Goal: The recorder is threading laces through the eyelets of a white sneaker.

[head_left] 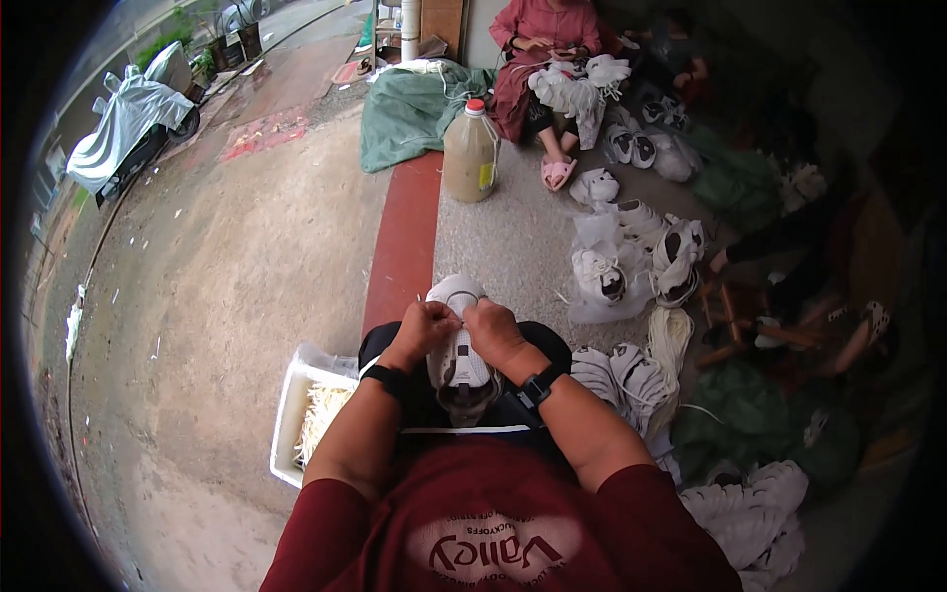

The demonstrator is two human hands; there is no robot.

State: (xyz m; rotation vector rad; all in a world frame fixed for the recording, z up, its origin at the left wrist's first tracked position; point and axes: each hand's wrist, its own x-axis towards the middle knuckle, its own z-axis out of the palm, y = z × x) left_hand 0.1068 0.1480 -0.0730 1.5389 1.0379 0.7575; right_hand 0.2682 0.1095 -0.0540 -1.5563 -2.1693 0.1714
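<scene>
A white sneaker (pixel 464 367) rests on my lap, toe pointing away from me and its dark opening towards me. Over its front part, my left hand (pixel 424 331) is closed in a pinch, with a thin white shoelace tip (pixel 419 297) sticking up beside the fingers. My right hand (pixel 495 331) is closed against the right side of the same shoe, its fingertips close to the left ones. Both hands hide most of the lacing area, so the lace's path cannot be made out.
A white bin (pixel 283 439) of pale laces stands by my left leg. White sneakers (pixel 636 380) lie in piles to my right. Ahead are a capped jug (pixel 468 163), a green sack (pixel 404 118) and a seated person (pixel 543 59) with shoes. A wooden stool (pixel 735 316) stands far right.
</scene>
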